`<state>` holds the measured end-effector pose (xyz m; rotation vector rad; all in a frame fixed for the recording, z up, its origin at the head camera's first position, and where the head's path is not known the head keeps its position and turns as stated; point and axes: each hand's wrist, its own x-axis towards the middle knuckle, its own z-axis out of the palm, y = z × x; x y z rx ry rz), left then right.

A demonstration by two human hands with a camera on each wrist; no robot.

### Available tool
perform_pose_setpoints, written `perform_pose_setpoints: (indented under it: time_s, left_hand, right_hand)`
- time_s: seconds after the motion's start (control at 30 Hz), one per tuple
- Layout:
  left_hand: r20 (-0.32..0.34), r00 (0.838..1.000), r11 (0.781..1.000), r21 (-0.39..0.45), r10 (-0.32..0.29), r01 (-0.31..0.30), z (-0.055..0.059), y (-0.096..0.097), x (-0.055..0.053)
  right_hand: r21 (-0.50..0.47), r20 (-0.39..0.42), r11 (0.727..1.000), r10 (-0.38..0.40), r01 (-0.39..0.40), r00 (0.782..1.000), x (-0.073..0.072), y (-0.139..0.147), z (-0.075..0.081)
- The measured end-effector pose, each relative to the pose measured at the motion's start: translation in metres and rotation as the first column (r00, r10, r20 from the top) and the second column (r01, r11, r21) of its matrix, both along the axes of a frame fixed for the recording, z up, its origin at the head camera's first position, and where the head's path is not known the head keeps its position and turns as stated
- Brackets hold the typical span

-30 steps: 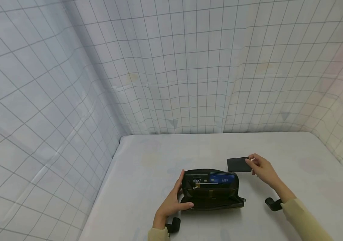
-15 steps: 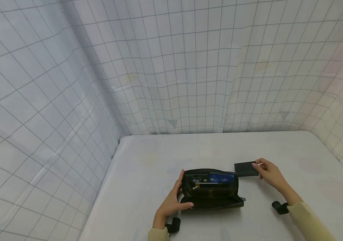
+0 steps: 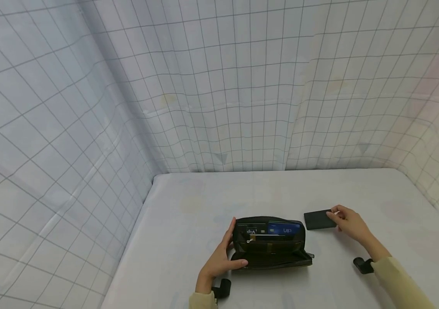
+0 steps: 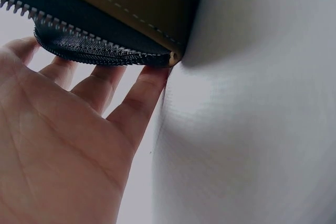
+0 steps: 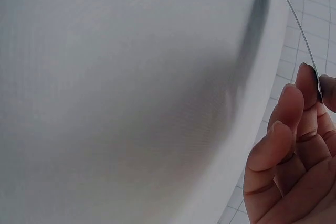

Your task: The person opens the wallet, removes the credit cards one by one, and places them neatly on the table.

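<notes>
The right hand [image 3: 350, 223] is pinching a black card [image 3: 317, 220] by its right end; this grip is closing thumb against fingertips, with only the thin card passing between them. The card is standing just beside the right end of a dark wallet [image 3: 270, 247], on its far side, and a gap is separating the two. In the right wrist view the card is showing its thin edge only; whether it is touching the worktop [image 3: 173, 236], I cannot tell.

The left hand [image 3: 216, 261] is touching the left end of the wallet. Its grip is spreading wide: the thumb is resting over the near edge, and the rather straight fingers are reaching along the side, where the left wrist view is showing them against the zipper [image 4: 79, 34]. The wallet is lying on the worktop with its mouth gaping. Inside, along the far wall, a blue card [image 3: 287, 228] is sitting to the right of a dark card [image 3: 253, 231], both bearing light lettering. Behind the worktop, a white gridded curtain [image 3: 223, 94] is hanging.
</notes>
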<state>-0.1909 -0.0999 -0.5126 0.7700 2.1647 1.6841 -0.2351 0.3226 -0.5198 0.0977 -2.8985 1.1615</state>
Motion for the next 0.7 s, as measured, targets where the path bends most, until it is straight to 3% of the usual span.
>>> perform_pose_setpoints:
  time_s: [0.43,0.7]
  left_hand:
    - [-0.001,1.000,1.000,0.004,-0.008,0.008,-0.0014,0.0000,0.0001]
    - [-0.008,1.000,1.000,0.005,-0.015,0.015,0.0011,-0.0006,0.0011]
  right_hand:
    - [0.089,0.083,0.995,-0.044,0.037,0.996,-0.0030,0.0018,-0.0025]
    - [0.080,0.127,0.996,-0.059,0.049,0.990,-0.0090,0.0083,-0.0084]
